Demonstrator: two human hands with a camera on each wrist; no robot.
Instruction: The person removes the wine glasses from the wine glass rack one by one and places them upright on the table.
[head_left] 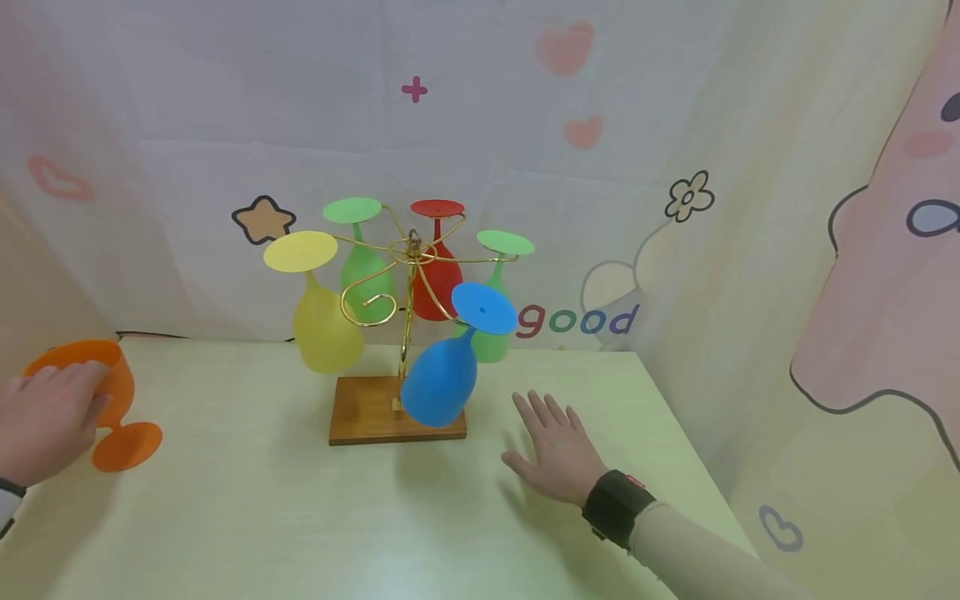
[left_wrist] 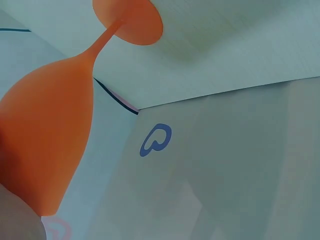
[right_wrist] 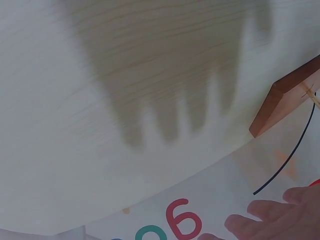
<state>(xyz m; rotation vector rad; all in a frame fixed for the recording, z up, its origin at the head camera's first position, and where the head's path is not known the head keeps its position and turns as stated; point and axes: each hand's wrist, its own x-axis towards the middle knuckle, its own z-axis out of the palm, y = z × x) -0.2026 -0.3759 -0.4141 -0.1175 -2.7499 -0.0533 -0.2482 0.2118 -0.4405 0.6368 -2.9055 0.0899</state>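
Observation:
At the left, my left hand [head_left: 52, 421] grips an orange plastic wine glass [head_left: 118, 385] by its bowl, fingers over the rim. The glass is rim up and slightly tilted, its foot low over the table; the left wrist view shows its bowl and stem [left_wrist: 55, 120]. My right hand [head_left: 558, 457] is spread palm down over the table, right of a gold glass rack [head_left: 406, 333], and holds nothing. Upside down from the rack hang a yellow glass [head_left: 327, 329], a red glass [head_left: 437, 290], a blue glass [head_left: 441, 382] and two green glasses [head_left: 366, 275].
The rack stands on a wooden base [head_left: 363, 412] near the middle of the pale table [head_left: 285, 508]. One curled hook [head_left: 380, 307] at its front left carries no glass. A printed curtain [head_left: 480, 150] closes off the back and sides; a dark cord [right_wrist: 287, 160] lies behind the table.

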